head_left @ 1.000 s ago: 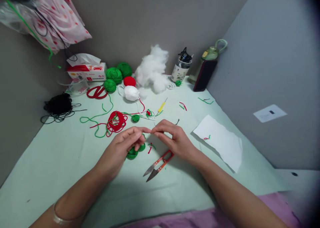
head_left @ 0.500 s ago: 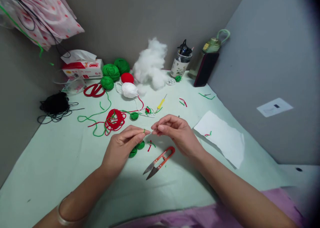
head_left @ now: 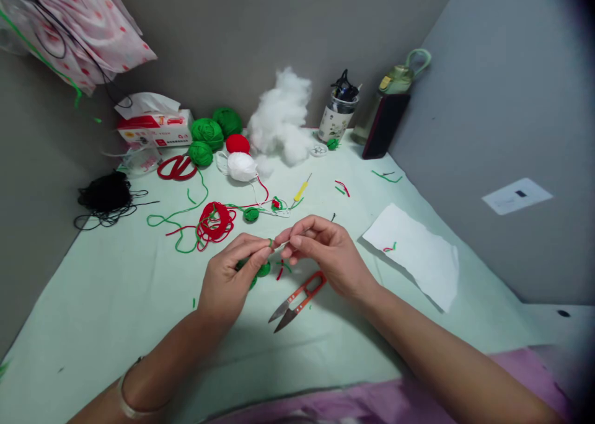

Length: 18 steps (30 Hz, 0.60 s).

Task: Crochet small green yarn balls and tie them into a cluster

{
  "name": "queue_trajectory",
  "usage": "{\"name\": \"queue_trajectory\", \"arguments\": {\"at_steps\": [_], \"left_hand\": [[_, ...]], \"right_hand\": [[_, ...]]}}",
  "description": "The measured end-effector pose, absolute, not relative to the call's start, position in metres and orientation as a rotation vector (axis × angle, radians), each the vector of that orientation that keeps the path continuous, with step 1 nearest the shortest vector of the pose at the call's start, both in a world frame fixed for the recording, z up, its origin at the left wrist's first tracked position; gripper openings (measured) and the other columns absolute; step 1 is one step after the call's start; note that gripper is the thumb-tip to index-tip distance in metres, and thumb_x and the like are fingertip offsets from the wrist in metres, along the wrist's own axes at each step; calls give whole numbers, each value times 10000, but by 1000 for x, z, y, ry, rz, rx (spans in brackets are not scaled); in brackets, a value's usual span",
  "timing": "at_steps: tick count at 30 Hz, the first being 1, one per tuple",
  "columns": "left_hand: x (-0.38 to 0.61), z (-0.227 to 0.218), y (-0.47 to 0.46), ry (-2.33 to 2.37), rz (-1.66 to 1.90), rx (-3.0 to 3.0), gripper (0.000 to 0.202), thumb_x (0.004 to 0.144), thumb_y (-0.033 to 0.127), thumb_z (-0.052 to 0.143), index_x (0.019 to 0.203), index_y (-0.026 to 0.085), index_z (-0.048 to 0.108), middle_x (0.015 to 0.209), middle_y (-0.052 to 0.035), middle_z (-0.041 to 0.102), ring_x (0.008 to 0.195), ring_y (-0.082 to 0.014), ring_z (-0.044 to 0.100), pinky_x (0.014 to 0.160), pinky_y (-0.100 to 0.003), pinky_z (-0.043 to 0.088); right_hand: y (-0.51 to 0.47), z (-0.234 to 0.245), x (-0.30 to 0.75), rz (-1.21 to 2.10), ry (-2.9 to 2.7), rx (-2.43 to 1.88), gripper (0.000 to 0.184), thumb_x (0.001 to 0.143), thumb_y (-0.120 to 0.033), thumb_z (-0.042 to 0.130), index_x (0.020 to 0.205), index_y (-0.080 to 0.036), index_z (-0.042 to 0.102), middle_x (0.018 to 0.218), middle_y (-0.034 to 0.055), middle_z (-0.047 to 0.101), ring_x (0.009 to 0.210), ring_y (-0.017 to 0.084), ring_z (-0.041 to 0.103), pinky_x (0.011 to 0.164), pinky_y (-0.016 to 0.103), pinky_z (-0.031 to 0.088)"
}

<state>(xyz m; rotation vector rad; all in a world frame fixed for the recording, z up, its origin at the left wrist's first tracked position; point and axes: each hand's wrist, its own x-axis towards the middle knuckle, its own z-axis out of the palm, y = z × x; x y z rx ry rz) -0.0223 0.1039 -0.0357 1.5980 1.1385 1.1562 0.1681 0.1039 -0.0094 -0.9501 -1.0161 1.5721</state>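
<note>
My left hand is closed in a pinch, with a bit of green yarn showing at its fingertips. Opposite it, my right hand pinches a thin needle whose point is close to the left fingertips. Under the hands lie small green crocheted pieces, partly hidden by the left fingers. Red and green yarn snippets rest beside them. Orange-handled thread snips lie with blades apart just below my right hand.
Behind are red yarn, green yarn balls, white stuffing, red scissors and a yellow-handled crochet hook. A white paper sheet lies right. A bottle and phone stand at the back.
My right hand has moved slightly left, closer to my left fingertips, and the needle in it now shows. The whole view has shifted a little.
</note>
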Motion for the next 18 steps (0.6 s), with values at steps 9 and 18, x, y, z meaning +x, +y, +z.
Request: {"name": "queue_trajectory", "arguments": {"at_steps": [9,18], "left_hand": [[-22,-34,103,1113,1365,1901,219,895,102,657,983,226,815,839,-25,748,733,-124,681,643,-217,561],[-28,-37,105,1051,1427,2191,235,910,62,634,1014,203,791,891,-44,745,757,-125,698,659,-216,561]], "right_hand": [[97,-4,164,1673,-1158,-1047,245,798,-396,815,841,-170,728,606,-51,610,479,51,482,472,190,389],[94,-2,158,1700,-1164,-1104,361,782,-513,801,820,-168,699,573,-51,609,469,59,505,463,188,405]]}}
